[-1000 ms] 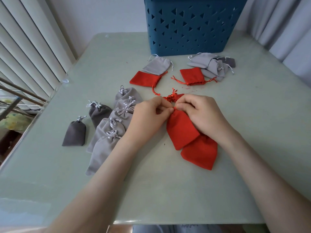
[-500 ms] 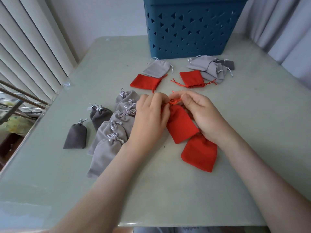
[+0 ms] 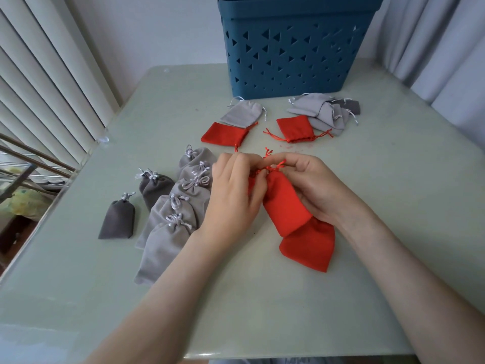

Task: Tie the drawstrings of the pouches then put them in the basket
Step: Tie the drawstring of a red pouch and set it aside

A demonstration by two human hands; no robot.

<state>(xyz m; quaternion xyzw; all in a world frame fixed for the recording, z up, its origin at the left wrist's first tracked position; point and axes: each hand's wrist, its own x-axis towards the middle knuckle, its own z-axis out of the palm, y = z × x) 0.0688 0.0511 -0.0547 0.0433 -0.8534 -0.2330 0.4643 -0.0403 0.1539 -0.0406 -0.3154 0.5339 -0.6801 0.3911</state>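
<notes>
A red pouch (image 3: 284, 203) lies mid-table with its gathered neck pointing away from me. My left hand (image 3: 231, 198) and my right hand (image 3: 312, 185) both pinch its red drawstrings (image 3: 270, 166) at the neck. A second red pouch (image 3: 307, 248) lies under it, nearer to me. To the left lie several tied grey pouches (image 3: 170, 222). Untied grey pouches (image 3: 320, 114) and two red ones (image 3: 295, 128) lie farther back. The blue basket (image 3: 294, 46) stands at the table's far edge.
The pale green table (image 3: 262, 311) ends close to me and at a left edge beside window blinds (image 3: 47, 82). Curtains (image 3: 446, 48) hang at the right. A dark grey tied pouch (image 3: 118, 222) lies alone at the far left.
Both hands have shifted along the red pouch's neck while working the drawstrings; the strings now stand out above the fingers. My view has tilted up, showing more of the basket.
</notes>
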